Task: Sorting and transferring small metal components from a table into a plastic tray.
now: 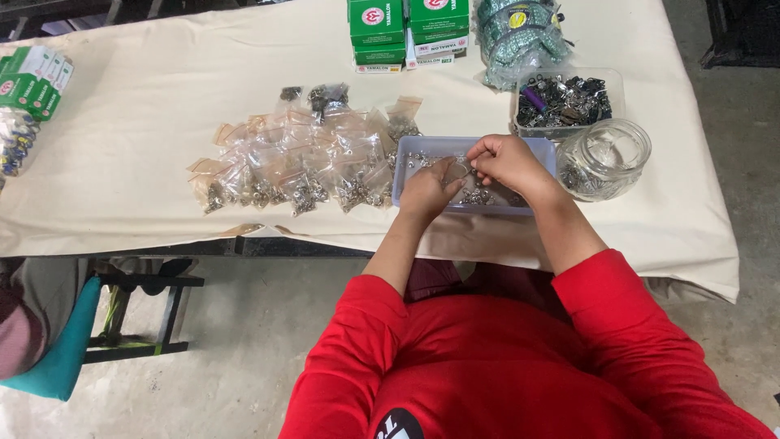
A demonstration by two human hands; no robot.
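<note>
Both hands (467,175) over lavender tray (406,154) of metal bits (479,197).

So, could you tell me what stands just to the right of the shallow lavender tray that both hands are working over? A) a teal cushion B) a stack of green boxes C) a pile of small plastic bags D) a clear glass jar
D: the clear glass jar stands right beside the lavender tray, on the side of the right hand; the left hand is over the tray too.

matt plastic tray (404,154) — shiny metal fittings (479,197), glossy bags (309,175)
</note>
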